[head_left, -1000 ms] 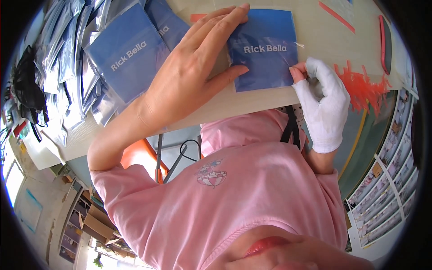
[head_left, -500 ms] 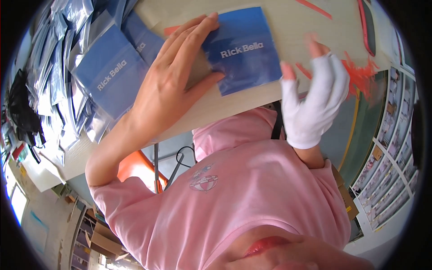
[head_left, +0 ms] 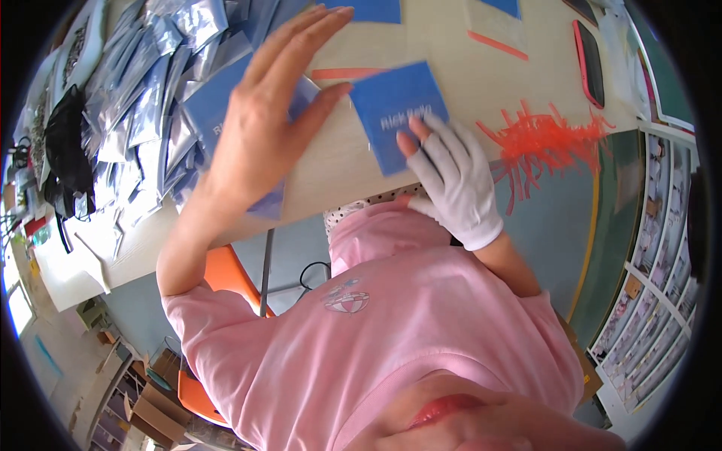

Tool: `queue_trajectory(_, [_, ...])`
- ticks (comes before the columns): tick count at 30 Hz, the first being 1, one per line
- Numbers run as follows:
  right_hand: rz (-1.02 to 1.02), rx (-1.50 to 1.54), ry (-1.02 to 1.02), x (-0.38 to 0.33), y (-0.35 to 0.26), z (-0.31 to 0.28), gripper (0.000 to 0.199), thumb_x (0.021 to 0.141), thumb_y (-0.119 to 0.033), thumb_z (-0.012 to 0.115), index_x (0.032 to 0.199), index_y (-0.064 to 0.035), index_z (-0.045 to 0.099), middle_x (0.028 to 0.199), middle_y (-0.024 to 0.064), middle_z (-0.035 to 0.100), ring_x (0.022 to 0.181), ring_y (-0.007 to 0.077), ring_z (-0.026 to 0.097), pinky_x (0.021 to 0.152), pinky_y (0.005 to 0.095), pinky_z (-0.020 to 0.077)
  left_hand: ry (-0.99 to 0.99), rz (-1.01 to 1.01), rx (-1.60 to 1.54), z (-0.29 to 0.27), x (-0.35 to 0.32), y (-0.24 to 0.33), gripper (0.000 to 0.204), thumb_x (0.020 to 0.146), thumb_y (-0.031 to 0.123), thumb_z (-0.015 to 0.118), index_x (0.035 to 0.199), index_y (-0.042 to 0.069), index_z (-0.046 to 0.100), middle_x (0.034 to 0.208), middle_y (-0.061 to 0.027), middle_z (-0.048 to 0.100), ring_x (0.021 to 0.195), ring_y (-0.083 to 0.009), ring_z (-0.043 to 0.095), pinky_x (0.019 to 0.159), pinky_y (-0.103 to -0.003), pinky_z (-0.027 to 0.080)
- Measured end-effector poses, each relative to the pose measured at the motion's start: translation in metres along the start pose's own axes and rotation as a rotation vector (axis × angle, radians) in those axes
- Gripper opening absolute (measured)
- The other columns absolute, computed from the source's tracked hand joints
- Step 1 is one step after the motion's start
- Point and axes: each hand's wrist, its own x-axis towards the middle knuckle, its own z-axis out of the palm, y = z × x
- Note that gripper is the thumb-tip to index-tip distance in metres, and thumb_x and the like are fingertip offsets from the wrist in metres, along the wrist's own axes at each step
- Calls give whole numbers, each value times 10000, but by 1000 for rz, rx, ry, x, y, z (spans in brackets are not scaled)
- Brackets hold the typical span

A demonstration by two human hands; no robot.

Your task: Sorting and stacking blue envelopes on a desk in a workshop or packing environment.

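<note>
A flat blue square packet (head_left: 376, 94) with pale lettering lies near the front edge of the table. My right hand (head_left: 455, 173), in a white glove with bare fingertips, rests over the packet's right side. Its fingers are stretched out, and its thumb reaches down by the table edge. To the left, my bare left hand (head_left: 263, 120) is spread open and holds nothing. The thumb tip comes close to the packet's left edge. Partly hidden behind the left hand and wrist are blue packets (head_left: 203, 94) in clear plastic, beside a large heap of similar shiny packets (head_left: 150, 98).
Orange-red strips (head_left: 549, 139) are bunched at the table's right front edge. Single strips (head_left: 342, 74) lie farther back, and a red-edged phone (head_left: 589, 68) sits at the far right. A black cloth-like item (head_left: 68, 150) lies left. An orange chair (head_left: 233, 274) stands below the table.
My right hand has moved left, from beside the packet onto it. The left hand has come off the packet and is now to its left. The view has shifted, showing more of the table's back.
</note>
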Motion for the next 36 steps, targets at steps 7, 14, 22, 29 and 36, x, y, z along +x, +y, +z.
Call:
queue_trajectory(7, [-235,110,657,4,8,-39,227,725,-83,815,934,-73,728,918,55,730,797,219,708,523,285,532,315,211,168,-46,-1,33,383,859,-60,664,1238,-77,612,1207,-191,692,1184,-337,642,1006,-397,483])
queue_trajectory(14, [-148,195,468,94,-31,24,459,920,-365,634,1300,-109,606,1351,63,607,1300,218,519,1144,397,351,278,358,430,-59,27,45,221,865,-97,622,1055,-32,715,1110,-179,714,1089,-330,679,954,-401,512])
queue_trajectory(22, [-15,263,149,0,5,2,379,835,-138,681,1201,-41,655,1200,104,648,1157,310,584,991,441,464,-223,220,265,35,6,-18,373,983,160,580,1353,114,589,1421,-93,566,1380,-303,460,1165,-469,336])
queue_trajectory(29, [57,278,253,-8,2,13,310,770,-107,756,1075,-117,700,1023,26,651,932,240,626,827,413,487,-429,255,299,51,6,-16,606,971,262,616,1514,92,406,1533,-180,418,1442,-341,376,1169,-499,310])
queue_trajectory(36, [44,416,196,-7,10,9,247,772,-156,771,995,-136,667,967,15,641,879,249,619,798,406,481,-344,254,343,65,4,-16,484,998,236,558,1476,191,496,1568,-64,413,1470,-267,345,1208,-465,241])
